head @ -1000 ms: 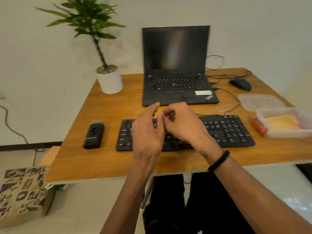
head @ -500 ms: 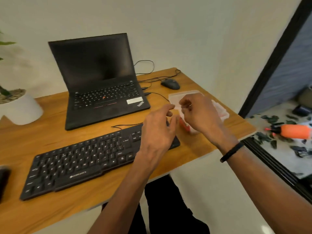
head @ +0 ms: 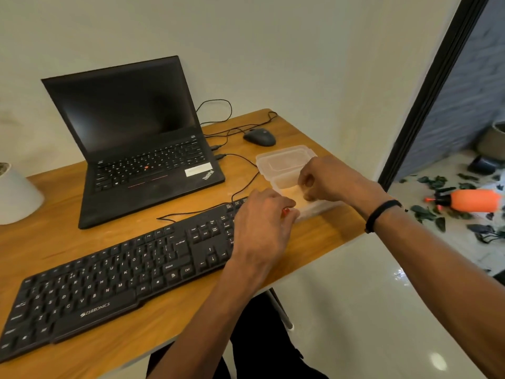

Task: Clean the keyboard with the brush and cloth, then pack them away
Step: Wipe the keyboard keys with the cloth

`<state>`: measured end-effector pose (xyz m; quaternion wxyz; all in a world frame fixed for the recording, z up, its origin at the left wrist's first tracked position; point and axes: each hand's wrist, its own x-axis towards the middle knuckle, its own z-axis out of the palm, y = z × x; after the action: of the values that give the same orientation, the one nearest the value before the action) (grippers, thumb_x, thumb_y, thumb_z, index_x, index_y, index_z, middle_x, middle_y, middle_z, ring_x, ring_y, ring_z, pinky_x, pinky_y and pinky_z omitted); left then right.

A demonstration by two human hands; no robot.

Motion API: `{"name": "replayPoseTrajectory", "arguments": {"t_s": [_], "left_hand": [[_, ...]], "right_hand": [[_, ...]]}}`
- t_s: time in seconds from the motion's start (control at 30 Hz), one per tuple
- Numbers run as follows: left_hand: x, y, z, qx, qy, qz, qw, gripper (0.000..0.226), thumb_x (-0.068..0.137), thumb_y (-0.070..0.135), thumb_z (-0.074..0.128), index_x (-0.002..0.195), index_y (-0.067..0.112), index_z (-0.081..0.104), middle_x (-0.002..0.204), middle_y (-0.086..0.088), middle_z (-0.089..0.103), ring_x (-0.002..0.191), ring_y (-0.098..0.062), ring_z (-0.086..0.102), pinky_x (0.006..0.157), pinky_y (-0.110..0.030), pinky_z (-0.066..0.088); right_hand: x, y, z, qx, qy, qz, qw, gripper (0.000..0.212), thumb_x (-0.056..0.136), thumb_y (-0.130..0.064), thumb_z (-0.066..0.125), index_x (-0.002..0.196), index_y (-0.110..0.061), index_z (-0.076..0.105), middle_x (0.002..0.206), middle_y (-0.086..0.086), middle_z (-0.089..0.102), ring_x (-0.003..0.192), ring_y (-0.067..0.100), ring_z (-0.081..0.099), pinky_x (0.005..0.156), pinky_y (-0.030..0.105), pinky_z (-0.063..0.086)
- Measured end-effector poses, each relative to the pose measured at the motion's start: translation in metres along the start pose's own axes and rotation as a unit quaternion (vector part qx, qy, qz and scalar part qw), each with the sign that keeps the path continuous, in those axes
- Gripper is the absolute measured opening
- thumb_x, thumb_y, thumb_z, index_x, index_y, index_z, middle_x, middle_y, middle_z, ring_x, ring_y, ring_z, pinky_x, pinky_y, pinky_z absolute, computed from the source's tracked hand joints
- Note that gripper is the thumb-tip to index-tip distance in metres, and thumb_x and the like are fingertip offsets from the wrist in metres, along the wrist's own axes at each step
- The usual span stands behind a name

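1. Spanning the view, your wooden desk (head: 68, 348) meets a pale wall; a tiled floor (head: 369, 310) lies right.
2. Your keyboard (head: 114, 283) sits before the laptop (head: 142, 149), its right end hidden under your left hand (head: 262, 231).
3. Both hands curl at the clear container (head: 284, 181); what your right hand (head: 325, 179) grasps, you cannot tell.

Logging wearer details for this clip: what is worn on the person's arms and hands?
Both forearms are bare, no sleeves showing. The right hand has a slim black band round its wrist. The left hand shows nothing worn: no gloves or watch in view.
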<state>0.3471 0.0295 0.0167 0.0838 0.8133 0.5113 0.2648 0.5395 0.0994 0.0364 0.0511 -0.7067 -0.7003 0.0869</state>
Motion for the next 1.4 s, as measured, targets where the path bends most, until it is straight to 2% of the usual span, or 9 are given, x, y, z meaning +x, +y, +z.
{"name": "replayPoseTrajectory", "arguments": {"t_s": [0.27, 0.5, 0.63, 0.73, 0.9, 1.13, 1.2, 1.33, 1.4], "left_hand": [[-0.001, 0.004, -0.003, -0.006, 0.005, -0.006, 1.0, 0.026, 0.1, 0.041, 0.066, 0.121, 0.03, 0.077, 0.123, 0.008, 0.069, 0.117, -0.015, 0.054, 0.094, -0.036, 0.048], [-0.007, -0.002, -0.008, -0.134, 0.019, -0.05, 0.99, 0.04, 0.096, 0.046, 0.071, 0.131, 0.028, 0.071, 0.12, 0.009, 0.07, 0.111, -0.009, 0.06, 0.098, -0.037, 0.055], [-0.016, -0.005, -0.029, -0.323, 0.067, -0.138, 0.934, 0.055, 0.093, 0.054, 0.071, 0.143, 0.031, 0.06, 0.113, 0.015, 0.069, 0.099, 0.002, 0.065, 0.087, -0.028, 0.061], [-0.02, -0.011, -0.051, -0.437, 0.062, -0.193, 0.876, 0.062, 0.091, 0.061, 0.07, 0.145, 0.034, 0.055, 0.123, 0.012, 0.071, 0.107, 0.003, 0.067, 0.096, -0.028, 0.059], [-0.038, -0.036, -0.087, -0.629, 0.045, -0.231, 0.741, 0.047, 0.097, 0.044, 0.07, 0.138, 0.022, 0.064, 0.122, 0.002, 0.077, 0.114, -0.013, 0.074, 0.106, -0.041, 0.055], [-0.077, -0.074, -0.114, -0.717, 0.042, -0.267, 0.642, 0.027, 0.102, 0.027, 0.065, 0.123, 0.011, 0.071, 0.116, -0.009, 0.079, 0.109, -0.02, 0.076, 0.099, -0.039, 0.058], [-0.083, -0.08, -0.116, -0.726, 0.048, -0.27, 0.63, 0.018, 0.101, 0.02, 0.065, 0.114, 0.012, 0.073, 0.111, -0.009, 0.08, 0.101, -0.019, 0.077, 0.093, -0.036, 0.061], [-0.089, -0.086, -0.113, -0.707, 0.063, -0.279, 0.647, 0.018, 0.101, 0.018, 0.065, 0.113, 0.01, 0.076, 0.111, -0.01, 0.08, 0.096, -0.018, 0.077, 0.085, -0.03, 0.064], [-0.09, -0.087, -0.111, -0.685, 0.071, -0.27, 0.673, 0.019, 0.099, 0.019, 0.067, 0.112, 0.01, 0.077, 0.11, -0.011, 0.08, 0.097, -0.02, 0.077, 0.086, -0.029, 0.063]], "right_hand": [[0.002, -0.012, -0.001, -0.048, -0.019, 0.016, 0.999, 0.019, 0.086, -0.023, 0.08, 0.102, -0.025, 0.07, 0.104, 0.002, 0.067, 0.09, 0.021, 0.062, 0.078, 0.028, 0.052], [-0.02, -0.017, -0.027, 0.001, 0.119, 0.01, 0.993, 0.009, 0.083, -0.022, 0.081, 0.091, -0.019, 0.079, 0.107, 0.004, 0.069, 0.098, 0.022, 0.063, 0.081, 0.032, 0.051], [-0.048, -0.043, -0.062, 0.181, 0.187, 0.01, 0.966, 0.008, 0.084, -0.024, 0.081, 0.089, -0.02, 0.076, 0.102, -0.012, 0.065, 0.097, 0.008, 0.06, 0.073, 0.02, 0.045], [-0.066, -0.076, -0.075, 0.343, 0.175, -0.013, 0.923, 0.013, 0.083, -0.025, 0.084, 0.09, -0.019, 0.076, 0.089, -0.007, 0.075, 0.085, 0.008, 0.071, 0.076, 0.026, 0.06], [-0.085, -0.126, -0.056, 0.545, 0.065, -0.005, 0.836, 0.023, 0.081, -0.022, 0.085, 0.097, -0.009, 0.075, 0.093, 0.004, 0.079, 0.092, 0.023, 0.076, 0.079, 0.039, 0.063], [-0.101, -0.161, -0.01, 0.715, -0.108, 0.026, 0.69, 0.056, 0.076, -0.008, 0.081, 0.128, -0.011, 0.063, 0.111, 0.015, 0.077, 0.106, 0.034, 0.074, 0.088, 0.054, 0.06], [-0.102, -0.165, 0.0, 0.712, -0.114, 0.03, 0.692, 0.058, 0.076, -0.01, 0.082, 0.131, -0.011, 0.063, 0.115, 0.016, 0.076, 0.108, 0.035, 0.073, 0.095, 0.058, 0.056], [-0.108, -0.175, 0.016, 0.595, -0.01, 0.036, 0.803, 0.036, 0.086, -0.032, 0.08, 0.12, -0.033, 0.07, 0.104, -0.002, 0.079, 0.106, 0.024, 0.073, 0.096, 0.053, 0.057], [-0.115, -0.181, 0.018, 0.58, -0.013, -0.008, 0.815, 0.026, 0.094, -0.042, 0.069, 0.119, -0.039, 0.071, 0.108, -0.008, 0.077, 0.109, 0.019, 0.071, 0.098, 0.051, 0.057]]}}
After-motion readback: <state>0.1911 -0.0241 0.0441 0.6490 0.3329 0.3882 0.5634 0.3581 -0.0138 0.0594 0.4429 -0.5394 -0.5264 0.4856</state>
